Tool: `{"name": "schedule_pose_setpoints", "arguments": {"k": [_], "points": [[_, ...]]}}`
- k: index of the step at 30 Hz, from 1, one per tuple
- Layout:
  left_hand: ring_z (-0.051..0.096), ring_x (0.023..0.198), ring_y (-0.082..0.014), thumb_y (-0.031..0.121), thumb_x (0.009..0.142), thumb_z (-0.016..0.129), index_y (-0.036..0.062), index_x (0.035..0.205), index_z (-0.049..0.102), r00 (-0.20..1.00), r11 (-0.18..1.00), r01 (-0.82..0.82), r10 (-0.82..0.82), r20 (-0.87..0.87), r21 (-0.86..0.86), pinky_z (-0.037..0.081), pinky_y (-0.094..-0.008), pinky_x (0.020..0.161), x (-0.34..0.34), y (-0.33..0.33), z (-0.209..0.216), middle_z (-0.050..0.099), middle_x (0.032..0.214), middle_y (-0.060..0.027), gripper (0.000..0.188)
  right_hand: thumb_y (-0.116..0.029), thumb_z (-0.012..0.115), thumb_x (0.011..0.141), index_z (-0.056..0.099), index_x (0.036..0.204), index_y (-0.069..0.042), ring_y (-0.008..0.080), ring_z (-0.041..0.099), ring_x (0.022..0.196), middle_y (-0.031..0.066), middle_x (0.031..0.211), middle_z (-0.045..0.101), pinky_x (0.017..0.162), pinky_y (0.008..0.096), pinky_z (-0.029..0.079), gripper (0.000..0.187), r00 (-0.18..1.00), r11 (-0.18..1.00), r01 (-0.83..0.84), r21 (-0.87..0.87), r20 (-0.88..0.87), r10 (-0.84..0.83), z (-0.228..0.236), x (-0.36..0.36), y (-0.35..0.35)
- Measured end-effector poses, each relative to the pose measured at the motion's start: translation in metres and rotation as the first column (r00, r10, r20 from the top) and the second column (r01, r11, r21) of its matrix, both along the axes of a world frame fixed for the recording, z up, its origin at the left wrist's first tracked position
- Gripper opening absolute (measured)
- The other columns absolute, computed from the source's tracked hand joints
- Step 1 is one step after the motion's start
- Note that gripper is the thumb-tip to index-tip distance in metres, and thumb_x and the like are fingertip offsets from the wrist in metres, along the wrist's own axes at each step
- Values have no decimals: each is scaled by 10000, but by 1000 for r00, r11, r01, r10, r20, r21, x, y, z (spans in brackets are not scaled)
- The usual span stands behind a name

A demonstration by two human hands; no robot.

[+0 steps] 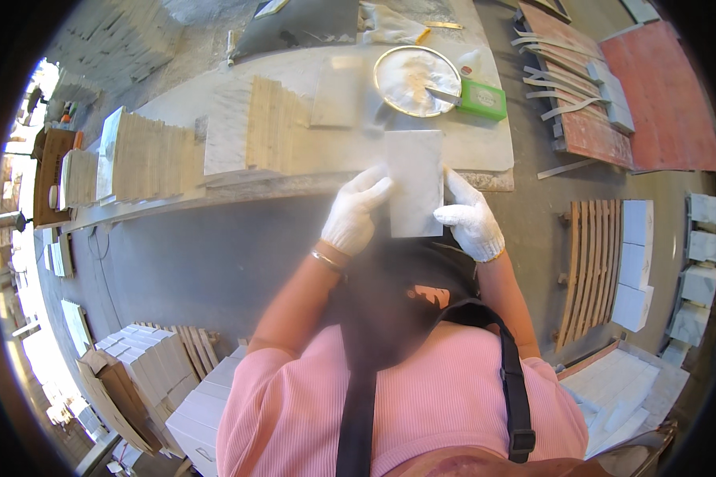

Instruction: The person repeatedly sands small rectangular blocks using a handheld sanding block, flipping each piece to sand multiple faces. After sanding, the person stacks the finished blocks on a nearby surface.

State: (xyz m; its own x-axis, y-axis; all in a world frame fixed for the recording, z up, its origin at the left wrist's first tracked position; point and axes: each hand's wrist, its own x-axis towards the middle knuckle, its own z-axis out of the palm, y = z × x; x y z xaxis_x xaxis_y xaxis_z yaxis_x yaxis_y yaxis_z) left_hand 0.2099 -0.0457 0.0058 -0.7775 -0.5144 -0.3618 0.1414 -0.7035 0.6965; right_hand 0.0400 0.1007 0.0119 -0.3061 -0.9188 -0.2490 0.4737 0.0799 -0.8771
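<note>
A white-grey marble tile (416,183) stands between my two gloved hands, its long side pointing away from me. My left hand (354,208), in a white knit glove, grips the tile's left edge. On the opposite edge my right hand (471,216), gloved alike, pinches it between thumb and fingers. Just beyond the tile sits a round tub of white powder or paste (414,75). A putty knife (444,95) leans in it, and a green box-shaped thing (484,100) is beside it. Rows of stacked tiles (266,127) stand on edge to the left on the worktable (485,147).
At the table's far side lie a dark sheet (302,28) and a pale cloth (391,24). On the right are a red board with strips (573,87) and a wooden pallet (590,270) with white boxes. Boxes (147,362) are piled behind me on the left.
</note>
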Motion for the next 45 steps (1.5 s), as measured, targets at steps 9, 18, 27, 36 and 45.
{"name": "schedule_pose_setpoints", "arguments": {"k": [9,18,27,36,45], "points": [[616,1197,-161,150,1017,638,-45,1418,585,1000,998,12,-13,-15,-63,462,-326,1065,4,0,14,664,1349,-95,449,-23,618,722,366,1584,57,219,493,1419,127,1552,512,1197,355,354,901,999,999,-7,35,-49,9,14,4,1],[632,1169,-163,200,1011,643,-56,1407,591,984,928,-160,176,16,-336,504,-313,999,47,-56,79,671,1321,-104,475,-95,668,810,419,1567,17,259,688,1034,211,1319,647,867,362,565,804,990,990,-118,73,-74,124,28,12,-4],[677,1007,-102,153,1001,651,-34,1412,605,841,688,-141,462,280,-712,544,-254,838,125,-188,104,719,1207,-59,454,-23,658,838,437,1559,9,266,682,1061,202,1304,649,877,373,571,755,993,991,-112,71,-17,114,15,-1,3],[673,993,-123,163,958,697,-14,1330,682,725,580,98,515,457,-809,541,-281,889,130,-221,96,736,1210,-74,412,-53,649,846,477,1536,4,264,691,1037,197,1279,663,851,363,575,713,993,991,-87,99,-70,94,7,-7,6],[708,1117,-247,387,924,697,40,1271,713,857,412,-9,472,205,-911,531,-357,989,59,-128,88,749,1206,-131,491,-53,638,854,490,1521,16,262,692,1030,195,1265,668,840,355,574,687,994,988,-70,135,-76,81,-1,-5,0]]}}
